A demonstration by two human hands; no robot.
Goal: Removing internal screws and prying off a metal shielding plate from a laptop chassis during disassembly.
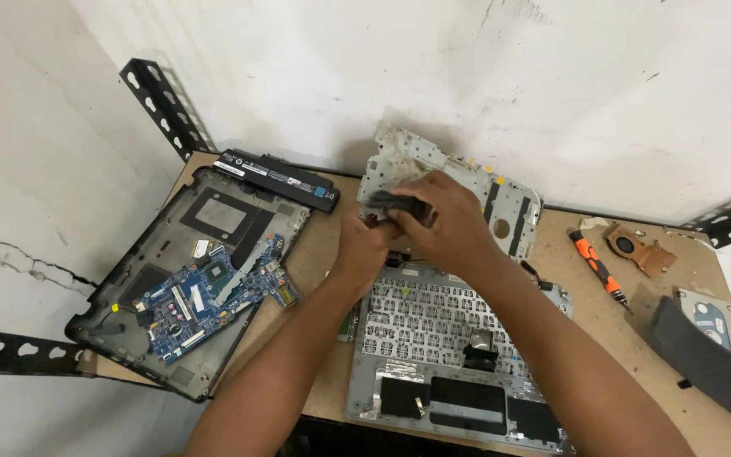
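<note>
both hands meet at the back of the bench, just above the upturned keyboard panel [433, 338]. right hand [446, 224] is curled tight on a small dark part [398, 206], its long axis running l-r. left hand [364, 245] sits just below-left, touching; its grip is hidden, can't tell. metal frame [501, 190] is right behind.

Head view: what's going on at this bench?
A person works over a taken-apart laptop. Both hands meet at a small dark part: the right hand grips it from above and the left hand steadies below, over the upturned keyboard frame. A blue circuit board lies in the bottom case at left; an orange screwdriver lies at right.
</note>
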